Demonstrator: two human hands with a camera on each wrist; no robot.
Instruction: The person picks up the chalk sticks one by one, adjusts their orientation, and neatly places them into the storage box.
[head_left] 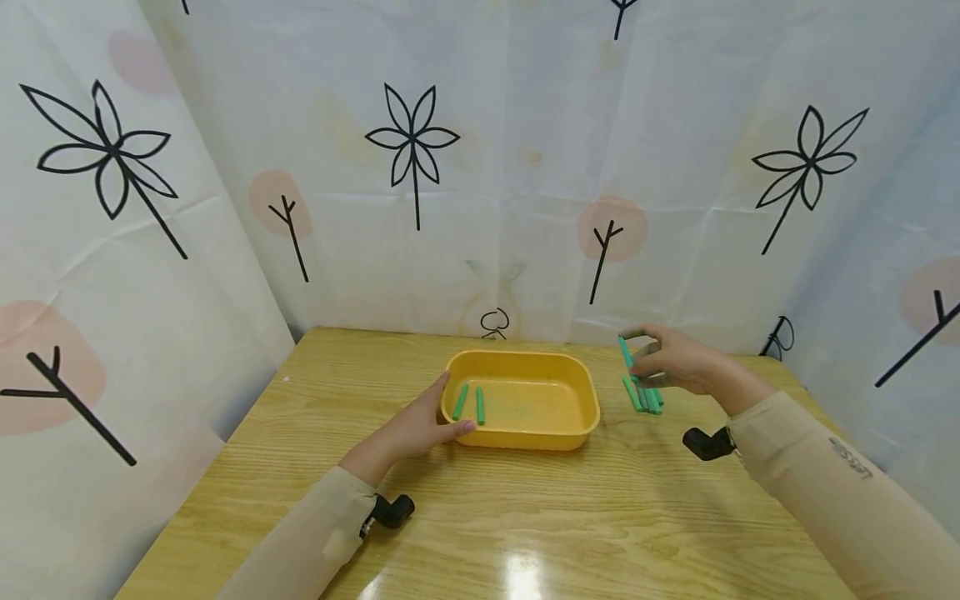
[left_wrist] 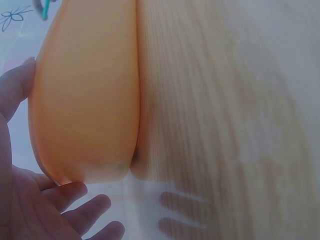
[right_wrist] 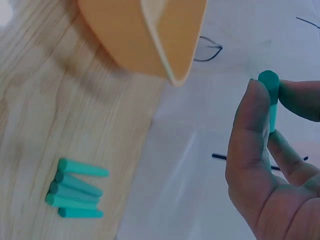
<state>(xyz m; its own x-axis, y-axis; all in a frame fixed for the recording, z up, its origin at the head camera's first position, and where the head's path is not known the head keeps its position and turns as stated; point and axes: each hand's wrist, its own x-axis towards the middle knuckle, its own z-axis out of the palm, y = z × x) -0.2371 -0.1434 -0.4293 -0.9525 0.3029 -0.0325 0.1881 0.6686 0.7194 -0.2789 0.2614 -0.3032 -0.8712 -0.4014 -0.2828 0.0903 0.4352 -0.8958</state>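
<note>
A yellow plastic tub (head_left: 525,440) stands on the table with two green chalk sticks (head_left: 481,407) lying in its left end. My left hand (head_left: 411,429) holds the tub's left end, the thumb at the near rim and the fingers round the side. To the right of the tub, my right hand (head_left: 678,364) pinches one green chalk stick (right_wrist: 270,87) between thumb and fingers, raised above the table. Below that hand lies a small pile of several more green chalk sticks (right_wrist: 75,192), side by side and partly hidden by the fingers in the head view.
The wooden table (head_left: 480,508) ends at a pale patterned cloth (head_left: 525,275) behind it, with more cloth at both sides. Black wrist cameras sit on the left sleeve (head_left: 307,533) and right sleeve (head_left: 825,475).
</note>
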